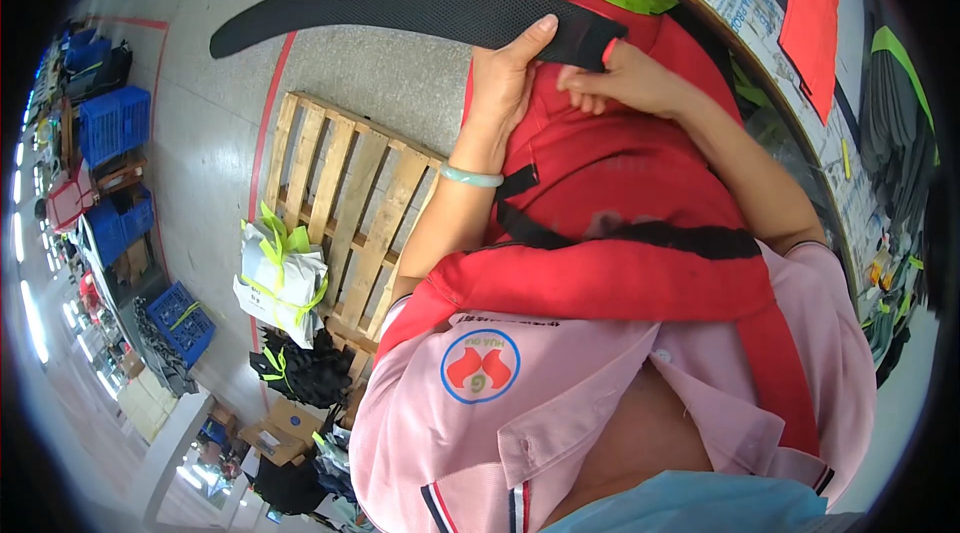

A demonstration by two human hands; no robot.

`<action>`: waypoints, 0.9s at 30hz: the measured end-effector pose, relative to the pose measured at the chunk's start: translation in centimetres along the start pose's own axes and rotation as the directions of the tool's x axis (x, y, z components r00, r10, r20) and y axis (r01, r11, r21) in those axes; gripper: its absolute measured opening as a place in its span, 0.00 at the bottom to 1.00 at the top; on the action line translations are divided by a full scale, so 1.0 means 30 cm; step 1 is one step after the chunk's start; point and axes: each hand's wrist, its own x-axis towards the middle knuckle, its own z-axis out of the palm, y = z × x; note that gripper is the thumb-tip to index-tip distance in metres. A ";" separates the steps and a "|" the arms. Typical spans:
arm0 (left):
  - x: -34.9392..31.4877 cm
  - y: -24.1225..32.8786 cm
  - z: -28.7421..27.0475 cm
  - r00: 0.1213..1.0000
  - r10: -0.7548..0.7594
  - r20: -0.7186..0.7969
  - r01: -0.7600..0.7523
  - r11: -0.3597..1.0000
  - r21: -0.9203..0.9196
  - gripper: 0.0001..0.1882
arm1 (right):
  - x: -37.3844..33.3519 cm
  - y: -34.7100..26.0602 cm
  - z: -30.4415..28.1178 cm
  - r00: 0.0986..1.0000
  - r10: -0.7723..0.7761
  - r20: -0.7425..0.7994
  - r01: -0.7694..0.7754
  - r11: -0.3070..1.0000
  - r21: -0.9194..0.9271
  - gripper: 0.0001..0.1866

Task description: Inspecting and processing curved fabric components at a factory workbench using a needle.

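Note:
A long, curved black mesh fabric piece point(400, 13) stretches from the upper left to the middle above my lap. My left hand point(510, 68) grips it near its right end, the thumb lying on top and the fingers hidden beneath. At that right end, my right hand point(625, 81) is closed against the fabric's edge with its fingers curled; a sliver of red shows there. What its fingertips pinch is partly hidden. Below both hands, a red apron point(640, 183) with black trim covers my lap.
To the right runs a worktable point(750, 8) holding a red-orange fabric piece point(810, 28) and a stack of dark grey pieces point(895, 123). A wooden pallet point(345, 203) lies on the floor at left, beside a tied white bundle point(280, 278). Blue crates point(115, 128) stand farther left.

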 end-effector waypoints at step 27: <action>0.081 0.161 -0.132 0.984 0.002 -0.178 -0.025 0.991 -0.128 0.12 | -0.030 -0.056 -0.019 0.996 -0.049 -0.068 0.030 0.965 -0.260 0.10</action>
